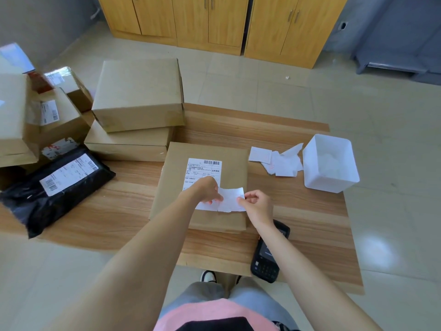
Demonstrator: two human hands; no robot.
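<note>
Your left hand (207,190) pinches the white label strip (231,199) on the flat parcel (205,151); your right hand (256,204) pinches its opposite end.

Wooden table (298,211) stands on a pale tiled floor (381,103). At its far left, a big cardboard box (138,94) sits on a flatter carton (126,142). Left of them is a jumbled pile of smaller labelled boxes (55,115). A black poly mailer (59,185) lies in front of the pile, its white barcode label (69,174) facing up. On the right side is a white plastic bin (331,163), upright, with torn paper scraps (276,161) just beside it on the left. A black handheld scanner (268,259) lies at the near edge, keypad toward the viewer. Wooden cabinets (214,20) line the back wall. One tiny white scrap (287,77) lies on the floor.
</note>
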